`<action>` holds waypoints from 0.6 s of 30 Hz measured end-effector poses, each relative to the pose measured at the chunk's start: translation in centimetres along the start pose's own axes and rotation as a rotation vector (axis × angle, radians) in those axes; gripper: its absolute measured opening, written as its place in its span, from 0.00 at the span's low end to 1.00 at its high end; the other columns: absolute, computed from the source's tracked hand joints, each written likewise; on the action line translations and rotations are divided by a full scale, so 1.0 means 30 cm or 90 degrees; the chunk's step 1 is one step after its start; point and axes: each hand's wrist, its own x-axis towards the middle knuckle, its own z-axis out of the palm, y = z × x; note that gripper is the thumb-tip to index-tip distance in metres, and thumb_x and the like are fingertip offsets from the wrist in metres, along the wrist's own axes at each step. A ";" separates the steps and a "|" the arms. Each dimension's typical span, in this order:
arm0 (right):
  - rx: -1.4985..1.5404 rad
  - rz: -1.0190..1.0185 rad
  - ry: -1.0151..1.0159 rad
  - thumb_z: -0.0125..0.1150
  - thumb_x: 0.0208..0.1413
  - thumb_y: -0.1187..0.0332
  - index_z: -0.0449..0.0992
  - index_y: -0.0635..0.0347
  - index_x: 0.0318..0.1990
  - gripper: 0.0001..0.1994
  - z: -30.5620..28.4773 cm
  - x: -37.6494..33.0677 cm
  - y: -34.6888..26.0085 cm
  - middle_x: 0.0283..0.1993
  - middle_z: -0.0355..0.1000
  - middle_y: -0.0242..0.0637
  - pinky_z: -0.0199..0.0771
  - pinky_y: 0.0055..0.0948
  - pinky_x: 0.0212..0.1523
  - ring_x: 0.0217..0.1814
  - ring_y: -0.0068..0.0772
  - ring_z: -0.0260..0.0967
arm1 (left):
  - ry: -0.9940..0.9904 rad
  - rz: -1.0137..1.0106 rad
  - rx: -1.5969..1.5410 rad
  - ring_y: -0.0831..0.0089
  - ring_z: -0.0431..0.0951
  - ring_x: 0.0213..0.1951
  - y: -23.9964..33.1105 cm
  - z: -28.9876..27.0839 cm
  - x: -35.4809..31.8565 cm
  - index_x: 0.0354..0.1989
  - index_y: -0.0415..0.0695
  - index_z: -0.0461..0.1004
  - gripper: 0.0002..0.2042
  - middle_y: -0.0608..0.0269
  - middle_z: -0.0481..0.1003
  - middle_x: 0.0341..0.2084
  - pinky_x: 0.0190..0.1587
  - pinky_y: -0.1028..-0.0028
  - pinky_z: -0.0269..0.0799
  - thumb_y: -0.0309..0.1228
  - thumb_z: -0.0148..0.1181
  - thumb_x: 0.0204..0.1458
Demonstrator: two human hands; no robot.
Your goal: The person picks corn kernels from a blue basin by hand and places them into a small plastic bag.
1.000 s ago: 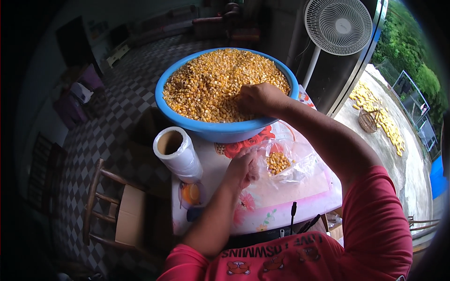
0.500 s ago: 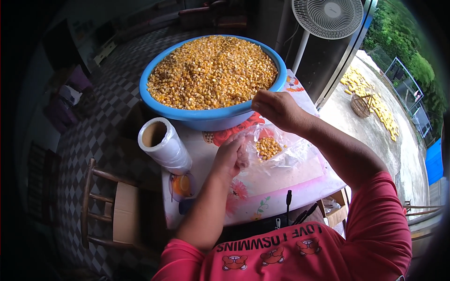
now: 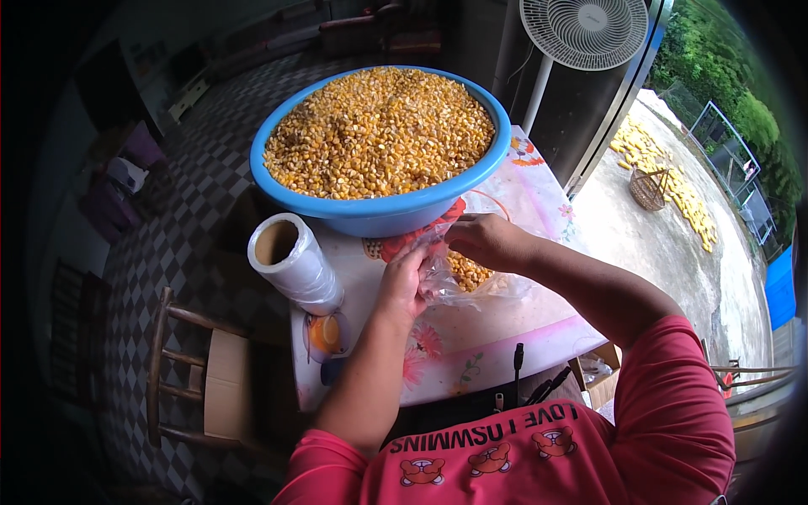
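Observation:
My left hand (image 3: 404, 282) grips the left side of a clear plastic bag (image 3: 502, 291) that lies on the table. Corn kernels (image 3: 468, 272) fill part of the bag. Over the bag's mouth is my right hand (image 3: 486, 241), its fingers curled and pressed together. Whatever they hold, if anything, is hidden. Just beyond both hands stands a large blue basin (image 3: 362, 207), heaped with loose corn kernels (image 3: 379, 139).
A roll of clear plastic bags (image 3: 307, 269) stands upright at the table's left edge. The table has a flowered cloth (image 3: 539, 316). A wooden chair (image 3: 181, 358) is at left, a fan (image 3: 589, 29) at back right. Outside lie corn cobs (image 3: 686, 202) beside a wicker basket (image 3: 648, 189).
My right hand has come down from beside the basin's rim, nearer and slightly left, to the bag's mouth. My left hand keeps its hold on the bag.

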 end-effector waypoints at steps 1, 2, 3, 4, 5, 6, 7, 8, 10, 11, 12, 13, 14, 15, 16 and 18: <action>-0.010 -0.021 0.006 0.53 0.51 0.70 0.72 0.61 0.33 0.06 -0.012 -0.002 -0.002 0.32 0.71 0.46 0.70 0.39 0.33 0.33 0.48 0.70 | 0.000 -0.001 -0.001 0.84 0.56 0.11 0.001 0.008 -0.002 0.44 0.47 0.69 0.10 0.69 0.71 0.24 0.11 0.81 0.52 0.33 0.46 0.56; -0.011 -0.025 0.020 0.53 0.50 0.72 0.72 0.61 0.33 0.04 -0.028 -0.004 -0.010 0.30 0.71 0.45 0.71 0.37 0.33 0.33 0.46 0.70 | 0.024 0.003 -0.001 0.85 0.56 0.11 0.005 0.024 -0.011 0.43 0.46 0.71 0.10 0.70 0.69 0.20 0.11 0.82 0.51 0.32 0.48 0.55; -0.011 -0.024 0.019 0.53 0.50 0.72 0.72 0.61 0.33 0.04 -0.047 -0.006 -0.020 0.30 0.71 0.45 0.71 0.37 0.33 0.33 0.46 0.70 | 0.047 0.006 -0.002 0.86 0.56 0.11 0.007 0.032 -0.015 0.42 0.45 0.72 0.10 0.71 0.67 0.17 0.11 0.84 0.50 0.31 0.50 0.54; -0.002 -0.026 0.050 0.54 0.49 0.74 0.72 0.61 0.33 0.04 -0.069 -0.006 -0.029 0.30 0.70 0.45 0.71 0.36 0.33 0.33 0.46 0.70 | 0.047 0.005 -0.003 0.86 0.56 0.11 0.003 0.025 -0.009 0.42 0.45 0.72 0.10 0.71 0.67 0.17 0.11 0.84 0.50 0.31 0.50 0.54; 0.006 -0.027 0.082 0.54 0.49 0.75 0.71 0.62 0.32 0.03 -0.088 -0.003 -0.036 0.29 0.70 0.44 0.71 0.36 0.34 0.33 0.46 0.70 | 0.017 0.000 -0.002 0.85 0.55 0.11 -0.001 0.016 -0.003 0.41 0.45 0.72 0.09 0.73 0.65 0.15 0.11 0.83 0.49 0.32 0.51 0.53; -0.032 -0.034 0.107 0.56 0.49 0.76 0.71 0.62 0.32 0.03 -0.108 0.010 -0.043 0.29 0.71 0.44 0.73 0.34 0.34 0.32 0.44 0.71 | -0.013 -0.005 -0.002 0.85 0.54 0.11 -0.003 0.011 -0.001 0.40 0.45 0.72 0.09 0.74 0.62 0.13 0.11 0.83 0.48 0.32 0.52 0.52; 0.011 0.000 0.142 0.56 0.51 0.75 0.72 0.62 0.32 0.02 -0.127 0.018 -0.058 0.30 0.72 0.44 0.74 0.33 0.33 0.31 0.43 0.72 | -0.013 -0.006 -0.003 0.85 0.54 0.11 -0.003 0.006 -0.003 0.40 0.45 0.72 0.09 0.74 0.62 0.13 0.11 0.83 0.48 0.32 0.52 0.52; 0.006 -0.005 0.159 0.57 0.51 0.74 0.71 0.62 0.32 0.02 -0.143 0.034 -0.060 0.29 0.72 0.44 0.75 0.32 0.33 0.31 0.42 0.72 | -0.004 -0.016 -0.002 0.85 0.54 0.11 0.005 0.011 -0.014 0.39 0.45 0.72 0.09 0.76 0.59 0.12 0.12 0.83 0.48 0.33 0.53 0.52; -0.002 -0.017 0.195 0.58 0.51 0.73 0.71 0.62 0.31 0.03 -0.173 0.069 -0.083 0.29 0.72 0.44 0.74 0.31 0.31 0.30 0.41 0.72 | 0.006 -0.027 -0.001 0.85 0.53 0.11 0.005 0.012 -0.019 0.38 0.46 0.72 0.08 0.77 0.57 0.11 0.12 0.82 0.47 0.34 0.53 0.52; -0.014 0.003 0.192 0.58 0.51 0.73 0.71 0.61 0.30 0.03 -0.189 0.087 -0.080 0.28 0.71 0.43 0.73 0.31 0.29 0.29 0.41 0.72 | -0.001 -0.022 0.006 0.84 0.52 0.11 0.008 0.011 -0.016 0.37 0.46 0.71 0.08 0.77 0.55 0.11 0.13 0.82 0.46 0.34 0.53 0.52; -0.009 0.011 0.207 0.58 0.51 0.72 0.71 0.61 0.30 0.04 -0.200 0.107 -0.079 0.27 0.70 0.43 0.72 0.31 0.29 0.29 0.41 0.71 | -0.006 -0.017 0.013 0.84 0.51 0.11 0.011 0.010 -0.015 0.37 0.46 0.71 0.08 0.78 0.54 0.11 0.13 0.82 0.46 0.34 0.53 0.52; -0.004 0.017 0.221 0.58 0.51 0.71 0.71 0.60 0.30 0.04 -0.210 0.128 -0.079 0.27 0.70 0.42 0.71 0.31 0.28 0.29 0.41 0.71 | -0.007 -0.011 0.014 0.84 0.51 0.11 0.012 0.011 -0.018 0.37 0.46 0.71 0.08 0.78 0.54 0.11 0.13 0.82 0.46 0.34 0.53 0.52; -0.037 0.057 0.216 0.58 0.52 0.69 0.71 0.60 0.30 0.05 -0.223 0.153 -0.081 0.28 0.70 0.41 0.72 0.31 0.29 0.30 0.39 0.72 | -0.018 -0.009 0.025 0.84 0.51 0.11 0.011 0.013 -0.024 0.37 0.46 0.70 0.08 0.78 0.54 0.10 0.13 0.82 0.46 0.34 0.52 0.53; -0.040 0.083 0.188 0.57 0.53 0.67 0.71 0.60 0.31 0.06 -0.239 0.178 -0.070 0.29 0.71 0.41 0.72 0.32 0.31 0.31 0.38 0.72 | -0.029 -0.007 0.036 0.84 0.52 0.11 0.012 0.013 -0.029 0.38 0.47 0.70 0.07 0.78 0.54 0.10 0.13 0.82 0.47 0.34 0.51 0.53; -0.060 0.111 0.176 0.57 0.52 0.66 0.71 0.59 0.33 0.07 -0.247 0.207 -0.067 0.30 0.72 0.42 0.72 0.33 0.32 0.32 0.38 0.72 | -0.042 -0.008 0.037 0.84 0.52 0.11 0.009 -0.003 -0.017 0.41 0.45 0.69 0.09 0.77 0.54 0.10 0.13 0.81 0.47 0.34 0.49 0.54; -0.086 0.144 0.167 0.58 0.52 0.65 0.71 0.59 0.35 0.08 -0.260 0.246 -0.039 0.31 0.72 0.42 0.72 0.34 0.32 0.32 0.39 0.72 | -0.042 -0.024 0.033 0.84 0.51 0.11 0.002 0.000 -0.007 0.47 0.45 0.66 0.12 0.76 0.54 0.10 0.13 0.81 0.47 0.33 0.47 0.56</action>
